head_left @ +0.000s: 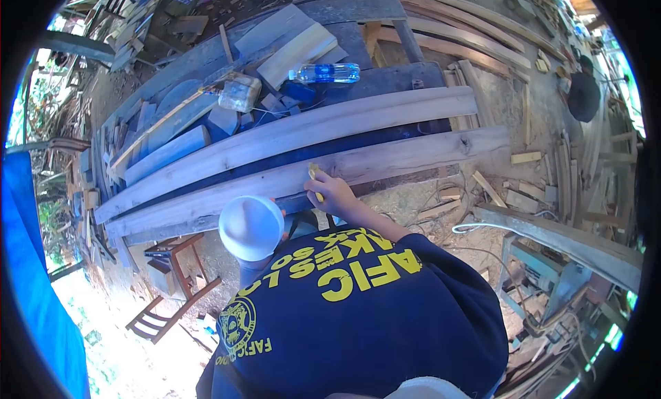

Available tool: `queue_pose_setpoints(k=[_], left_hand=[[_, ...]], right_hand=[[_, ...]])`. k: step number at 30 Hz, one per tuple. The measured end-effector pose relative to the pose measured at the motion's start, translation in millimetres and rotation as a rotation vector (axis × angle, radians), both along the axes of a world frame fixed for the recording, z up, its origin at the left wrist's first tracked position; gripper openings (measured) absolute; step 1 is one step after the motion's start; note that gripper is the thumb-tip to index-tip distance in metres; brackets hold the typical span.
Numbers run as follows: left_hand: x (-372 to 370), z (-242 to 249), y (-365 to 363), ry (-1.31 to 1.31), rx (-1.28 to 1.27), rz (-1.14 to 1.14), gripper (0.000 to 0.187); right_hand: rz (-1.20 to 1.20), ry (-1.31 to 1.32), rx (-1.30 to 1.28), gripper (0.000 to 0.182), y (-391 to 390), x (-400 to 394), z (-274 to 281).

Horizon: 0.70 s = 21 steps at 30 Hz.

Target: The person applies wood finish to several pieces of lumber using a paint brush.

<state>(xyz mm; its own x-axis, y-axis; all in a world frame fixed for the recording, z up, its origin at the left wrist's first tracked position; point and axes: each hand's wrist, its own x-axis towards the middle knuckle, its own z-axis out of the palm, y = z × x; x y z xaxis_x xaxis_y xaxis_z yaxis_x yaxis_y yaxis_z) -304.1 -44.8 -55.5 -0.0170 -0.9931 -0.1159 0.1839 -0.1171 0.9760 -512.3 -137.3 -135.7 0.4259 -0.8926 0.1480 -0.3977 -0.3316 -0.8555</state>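
The right hand (334,195) grips a small yellow tool (319,196) by the near pale wooden plank (392,156); the left (282,212), mostly hidden, holds a round white bowl (251,227), blocking the plank's edge. Beyond: another pale plank (358,111), clear blue-labelled bottle (325,73), wooden boards (297,53).

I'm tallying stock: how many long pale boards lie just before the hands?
2: the near board, beside the right hand, and the far board, across a gap.
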Motion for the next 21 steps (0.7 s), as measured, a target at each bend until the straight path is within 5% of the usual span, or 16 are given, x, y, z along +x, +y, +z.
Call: queue_pose_setpoints(k=[2, 4, 5, 6, 7, 8, 10, 13, 14, 16, 17, 19, 21], left_hand=[[2.8, -0.1, 5.1, 0.183, 0.144, 0.053, 0.084], [1.0, 5.8, 10.1, 0.367, 0.297, 0.123, 0.082], [0.2, 15.1, 7.4, 0.368, 0.291, 0.138, 0.082], [-0.2, 28.8, 2.6, 0.693, 0.385, 0.152, 0.074], [1.8, 35.9, 1.8, 1.019, 0.468, 0.161, 0.067], [7.3, 25.9, 8.0, 1.023, 0.456, 0.176, 0.067], [21.0, -4.9, 22.3, 0.334, 0.132, 0.102, 0.058], [23.3, -9.4, 26.0, 0.000, -0.064, 0.100, 0.054], [29.7, -9.3, 28.4, -0.002, -0.061, 0.106, 0.054], [41.8, -9.5, 33.5, 0.427, 0.184, 0.135, 0.072], [49.0, -12.1, 34.6, 0.433, 0.184, 0.146, 0.072], [69.3, -20.0, 38.2, 0.975, 0.230, 0.198, 0.067], [94.5, -24.2, 44.5, 1.063, 0.231, 0.244, 0.070]], right_hand=[[0.017, -0.022, 0.004, 0.014, -0.6, 3.3, -5.8], [-0.103, -0.314, -0.184, 0.012, -9.5, -15.3, -17.8], [-0.168, -0.349, 0.138, 0.012, -4.6, -34.9, -43.3], [-0.333, -0.801, 0.804, 0.013, -8.5, -65.9, -33.6], [-0.420, -0.684, 0.808, 0.017, -10.9, -103.1, -40.7], [-0.512, -0.665, 0.652, 0.019, -11.5, -146.2, -53.8], [-0.651, -0.548, 0.447, 0.013, -23.7, -249.1, -89.4], [-0.739, -0.018, 0.305, 0.010, -36.1, -322.5, -41.1], [-0.732, -0.018, 0.309, 0.010, -37.8, -315.3, -49.9], [-0.614, -1.015, 0.482, 0.010, -47.4, -293.7, -67.7], [-0.709, -0.870, 0.542, 0.009, -47.0, -257.5, -74.2], [-0.691, -0.824, 0.765, 0.006, -27.7, -120.5, -50.4], [-0.184, 0.324, -0.434, 0.008, -17.6, 13.0, -31.3]])
